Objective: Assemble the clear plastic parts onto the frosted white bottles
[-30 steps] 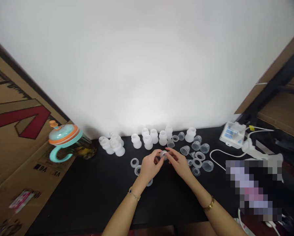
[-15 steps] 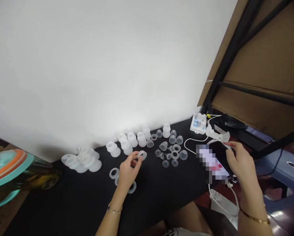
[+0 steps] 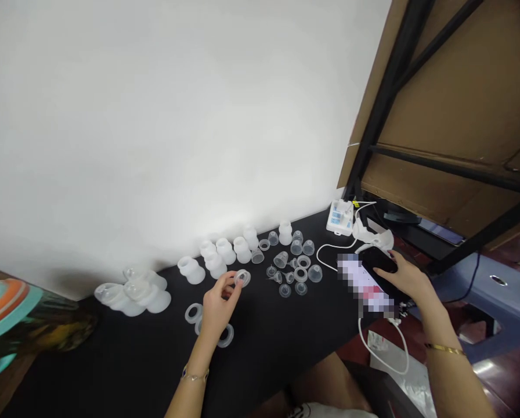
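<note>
My left hand [image 3: 219, 306] is shut on a small clear silicone ring [image 3: 242, 278], pinched between thumb and fingers above the black table [image 3: 112, 360]. Further rings [image 3: 193, 313] lie just below that hand, one partly hidden by it. Frosted white silicone pump parts [image 3: 216, 258] stand in a row behind it, and clear cups and valves [image 3: 292, 273] are spread to its right. My right hand [image 3: 405, 278] rests on a black handheld device [image 3: 378, 260], its fingers over the top edge. The device's screen [image 3: 364, 283] is pixelated, and I cannot tell whether the hand grips it.
A white pump unit [image 3: 340, 217] with a white flange [image 3: 373, 235] and white cable [image 3: 384, 348] sits at the table's far right. A glass jar with a teal and orange lid [image 3: 7, 305] stands at left. White backdrop, black frame, cardboard and a blue stool surround the table.
The view has swung right. My right hand has left the ring and moved right onto the black device. My left hand still holds the ring, now lower and further from the cups.
</note>
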The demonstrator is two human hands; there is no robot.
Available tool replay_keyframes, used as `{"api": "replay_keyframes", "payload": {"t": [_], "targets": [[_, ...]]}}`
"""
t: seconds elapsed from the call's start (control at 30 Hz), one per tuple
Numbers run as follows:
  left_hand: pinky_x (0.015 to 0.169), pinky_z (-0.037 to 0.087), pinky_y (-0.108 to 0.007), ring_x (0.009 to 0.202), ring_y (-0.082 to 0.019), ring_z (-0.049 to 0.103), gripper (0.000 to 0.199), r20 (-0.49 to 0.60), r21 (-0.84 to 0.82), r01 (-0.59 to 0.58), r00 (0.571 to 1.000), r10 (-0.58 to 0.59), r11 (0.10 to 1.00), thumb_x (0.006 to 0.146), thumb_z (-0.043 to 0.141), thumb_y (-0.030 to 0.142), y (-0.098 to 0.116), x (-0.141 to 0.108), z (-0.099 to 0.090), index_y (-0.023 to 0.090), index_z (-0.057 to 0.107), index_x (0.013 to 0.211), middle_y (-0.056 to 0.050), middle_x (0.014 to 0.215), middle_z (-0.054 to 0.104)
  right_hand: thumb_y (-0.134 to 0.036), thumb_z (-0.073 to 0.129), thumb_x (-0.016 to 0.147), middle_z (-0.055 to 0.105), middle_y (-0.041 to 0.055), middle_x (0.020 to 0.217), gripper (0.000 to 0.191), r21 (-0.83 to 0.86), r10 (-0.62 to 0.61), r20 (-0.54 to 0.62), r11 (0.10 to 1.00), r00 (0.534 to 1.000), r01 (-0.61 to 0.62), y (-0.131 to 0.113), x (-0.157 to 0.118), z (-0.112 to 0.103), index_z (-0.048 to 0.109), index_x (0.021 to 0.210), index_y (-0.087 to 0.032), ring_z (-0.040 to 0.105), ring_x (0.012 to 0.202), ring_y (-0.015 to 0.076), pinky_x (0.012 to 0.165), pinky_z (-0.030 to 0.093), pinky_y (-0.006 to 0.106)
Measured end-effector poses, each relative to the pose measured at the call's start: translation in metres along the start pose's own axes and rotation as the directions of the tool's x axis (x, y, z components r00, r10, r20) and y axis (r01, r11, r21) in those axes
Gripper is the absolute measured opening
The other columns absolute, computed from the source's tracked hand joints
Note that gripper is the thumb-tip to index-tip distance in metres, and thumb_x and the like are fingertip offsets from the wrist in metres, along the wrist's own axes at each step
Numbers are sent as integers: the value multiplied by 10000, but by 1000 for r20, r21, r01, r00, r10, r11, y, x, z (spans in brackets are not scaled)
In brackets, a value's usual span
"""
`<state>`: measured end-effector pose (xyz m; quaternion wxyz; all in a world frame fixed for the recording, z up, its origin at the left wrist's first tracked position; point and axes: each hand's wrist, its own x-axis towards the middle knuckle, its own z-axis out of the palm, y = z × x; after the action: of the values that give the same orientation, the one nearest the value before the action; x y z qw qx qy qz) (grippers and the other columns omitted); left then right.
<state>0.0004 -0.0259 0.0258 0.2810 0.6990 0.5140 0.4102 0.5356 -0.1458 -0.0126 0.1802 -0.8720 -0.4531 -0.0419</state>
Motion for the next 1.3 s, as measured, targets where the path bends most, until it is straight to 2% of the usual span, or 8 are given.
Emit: {"api": "replay_keyframes", "payload": {"t": [0.1, 0.37, 0.6, 0.93, 1.0, 1.1, 1.2, 1.3], "targets": [[632, 563, -254, 661, -164, 686, 332, -3, -10, 0, 1000, 0, 1000, 894, 620, 495, 2, 0, -1, 209, 664, 1055, -44, 864, 772, -634, 649, 754, 744, 211, 1069, 871, 11, 42, 111, 999, 993, -43, -2, 2, 3, 504, 1435, -110, 727, 916, 372, 747, 521, 409], [609, 549, -248, 638, -158, 682, 317, -6, 6, -15, 1000, 15, 1000, 889, 630, 484, 1, 0, 0, 216, 663, 1054, -32, 853, 773, -618, 617, 782, 735, 204, 1005, 816, -78, 56, 34, 996, 998, -54, -13, -16, 7, 481, 1430, -142, 716, 890, 394, 717, 504, 420], [556, 514, -230, 621, -149, 673, 297, -6, -7, -1, 1000, 1, 1000, 887, 628, 464, 0, 0, 2, 219, 670, 1049, -27, 852, 773, -584, 632, 725, 728, 228, 1052, 856, 66, 101, 57, 992, 993, -105, -10, -10, 14, 462, 1435, -136, 719, 876, 405, 725, 506, 444], [619, 520, -233, 621, -126, 649, 241, 11, -47, -15, 1000, 15, 999, 914, 613, 398, 1, -1, 3, 219, 662, 1067, -13, 853, 758, -611, 688, 653, 700, 365, 1013, 946, 116, 213, 0, 970, 977, -212, -8, 4, 22, 555, 1437, -100, 682, 926, 536, 783, 420, 650], [627, 514, -231, 631, -124, 645, 234, 24, -74, -9, 1000, 10, 997, 919, 613, 394, 2, -1, 3, 217, 656, 1066, -11, 846, 754, -631, 683, 670, 630, 406, 1204, 1025, 68, 252, -47, 966, 967, -248, -28, 0, 13, 476, 1521, -98, 563, 1181, 591, 872, 332, 745], [622, 499, -229, 627, -121, 631, 239, 40, -102, 1, 999, 3, 995, 916, 621, 392, 3, -1, 3, 210, 648, 1069, -10, 834, 749, -744, 558, 795, 426, 374, 1498, 1083, 66, 137, -178, 990, 974, -127, -88, -17, -6, 275, 1618, -100, 336, 1420, 563, 961, 294, 772], [599, 479, -227, 616, -122, 621, 251, 43, -118, 13, 999, -8, 993, 916, 621, 398, 1, 0, 5, 206, 648, 1076, -15, 830, 747, -669, 491, 912, 370, 330, 1564, 932, 165, -146, -275, 967, 950, 196, -173, -46, -16, 285, 1603, -78, 340, 1444, 515, 1054, 324, 723], [570, 462, -221, 598, -119, 611, 261, 35, -141, 26, 999, -21, 990, 916, 622, 411, 2, 0, 5, 202, 657, 1068, -25, 842, 749, -599, 551, 917, 467, 215, 1546, 758, 449, -440, -151, 767, 885, 458, -258, -77, -5, 438, 1526, -162, 424, 1433, 398, 1126, 373, 595]]}}
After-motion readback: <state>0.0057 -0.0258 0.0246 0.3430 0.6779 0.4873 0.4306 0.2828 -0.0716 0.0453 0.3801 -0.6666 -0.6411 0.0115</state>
